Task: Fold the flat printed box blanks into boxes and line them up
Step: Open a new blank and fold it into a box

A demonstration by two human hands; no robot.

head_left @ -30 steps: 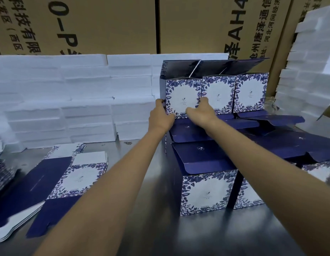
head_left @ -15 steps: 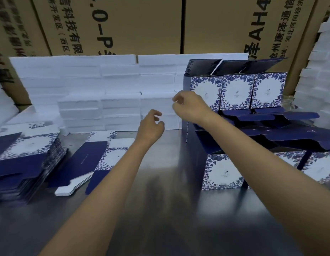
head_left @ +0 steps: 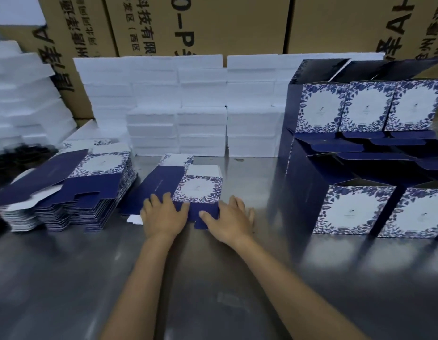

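- The stacked boxes (head_left: 360, 212) have been left; a fresh flat blank (head_left: 188, 190) is now reached.
- Left hand (head_left: 164, 215) and right hand (head_left: 229, 220) are laid on it, fingers nearly straight, nothing gripped.
- Folding is judged next.

front: bare table (head_left: 213, 290) | left: blank stack (head_left: 73, 192) | right: folded boxes (head_left: 355, 209) | back: foam blocks (head_left: 200, 106)

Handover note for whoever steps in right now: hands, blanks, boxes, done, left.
Left hand and right hand rest flat, fingers straight, on the single flat blank at table centre; nothing gripped.
Stack of flat blanks sits to the left.
Done: folded boxes lined up and stacked at right, lids open.
Left: fold this blank, add it to the rows, then work through the stack.
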